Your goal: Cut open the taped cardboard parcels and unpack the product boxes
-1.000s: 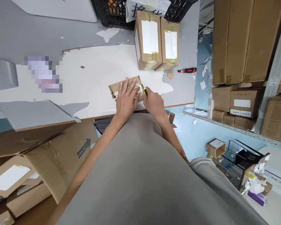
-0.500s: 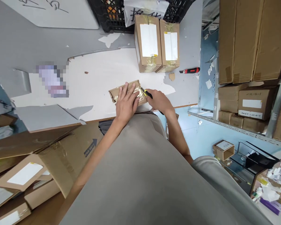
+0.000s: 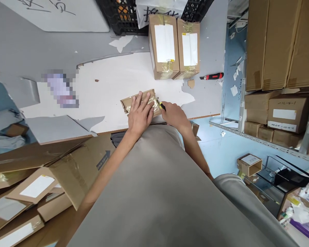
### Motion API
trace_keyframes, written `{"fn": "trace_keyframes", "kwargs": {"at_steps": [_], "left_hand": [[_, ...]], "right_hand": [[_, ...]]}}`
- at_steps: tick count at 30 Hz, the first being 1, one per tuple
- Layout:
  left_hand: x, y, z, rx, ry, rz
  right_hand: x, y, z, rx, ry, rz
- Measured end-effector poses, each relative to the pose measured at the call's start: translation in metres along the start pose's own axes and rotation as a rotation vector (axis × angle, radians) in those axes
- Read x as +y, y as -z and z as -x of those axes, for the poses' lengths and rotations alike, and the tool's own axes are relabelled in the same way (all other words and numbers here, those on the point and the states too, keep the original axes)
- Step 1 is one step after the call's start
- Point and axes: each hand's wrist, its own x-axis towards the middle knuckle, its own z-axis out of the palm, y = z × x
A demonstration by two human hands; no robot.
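A small flat cardboard box (image 3: 127, 103) with shiny clear tape across its top lies near the table's front edge. My left hand (image 3: 140, 115) rests on it, fingers spread over the tape and the cardboard. In my right hand (image 3: 176, 116) is a yellow and black utility knife (image 3: 161, 104), the fingers wrapped round its handle. The knife's front end is at the right end of the box; whether the blade touches it I cannot tell.
Two taped cartons (image 3: 164, 48) with white labels stand at the back, before a black crate (image 3: 118, 20). A red and black utility knife (image 3: 212, 76) lies at the right. Large cartons (image 3: 74, 171) crowd the lower left. A shelf (image 3: 262, 144) with boxes stands at the right.
My right hand and the knife have shifted slightly right and down, away from the box's edge. The left hand keeps its place on the box. The whole view has turned slightly.
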Motion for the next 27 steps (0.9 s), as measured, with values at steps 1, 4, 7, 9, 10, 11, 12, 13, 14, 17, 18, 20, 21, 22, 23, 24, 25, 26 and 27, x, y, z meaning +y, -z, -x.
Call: {"fn": "trace_keyframes", "kwargs": {"at_steps": [1,4,7,9,10,11,12,13,14,17,18,20,21,22,23,24,25,26,27], "left_hand": [[-0.001,0.0,0.0,-0.005,-0.001,-0.005],[-0.004,-0.001,-0.002,-0.012,-0.008,-0.011],[-0.007,0.0,-0.003,0.004,-0.023,-0.012],[-0.008,0.0,-0.002,0.008,-0.03,-0.014],[-0.007,0.0,-0.002,0.006,-0.033,-0.015],[-0.007,0.0,-0.001,0.002,-0.036,-0.016],[-0.007,0.0,-0.001,-0.001,-0.038,-0.016],[-0.006,0.0,-0.001,-0.001,-0.041,-0.015],[-0.006,0.0,-0.001,0.002,-0.044,-0.015],[-0.009,0.002,0.001,0.022,-0.041,-0.019],[-0.011,0.004,0.002,0.029,-0.036,-0.022],[-0.017,0.009,0.007,0.043,-0.024,-0.021],[-0.021,0.012,0.011,0.05,-0.016,-0.02],[-0.026,0.015,0.016,0.059,-0.006,-0.02],[-0.031,0.018,0.022,0.073,0.007,-0.024],[-0.037,0.021,0.029,0.094,0.024,-0.034],[-0.044,0.023,0.037,0.119,0.042,-0.049],[-0.05,0.026,0.046,0.148,0.06,-0.07],[-0.056,0.029,0.055,0.181,0.079,-0.092]], "right_hand": [[-0.001,-0.002,-0.003,0.003,-0.006,0.011],[-0.002,-0.004,-0.012,0.021,-0.007,0.051],[0.0,-0.002,-0.006,0.005,0.014,0.056],[0.003,-0.002,0.003,-0.013,0.016,0.052],[0.004,-0.004,0.006,-0.016,0.014,0.052],[0.005,-0.007,0.006,-0.014,0.008,0.053],[0.006,-0.011,0.003,-0.001,-0.003,0.056],[0.007,-0.016,-0.002,0.017,-0.02,0.06],[0.009,-0.022,-0.008,0.032,-0.045,0.063],[0.019,-0.041,-0.026,-0.041,-0.109,0.048],[0.025,-0.047,-0.028,-0.091,-0.117,0.03],[0.038,-0.055,-0.027,-0.127,-0.123,-0.018],[0.045,-0.058,-0.025,-0.099,-0.128,-0.048],[0.052,-0.06,-0.024,-0.052,-0.136,-0.083],[0.059,-0.062,-0.025,0.0,-0.14,-0.124],[0.065,-0.064,-0.027,0.044,-0.133,-0.178],[0.071,-0.066,-0.032,0.081,-0.116,-0.244],[0.075,-0.069,-0.039,0.112,-0.093,-0.319],[0.077,-0.072,-0.048,0.137,-0.068,-0.399]]}}
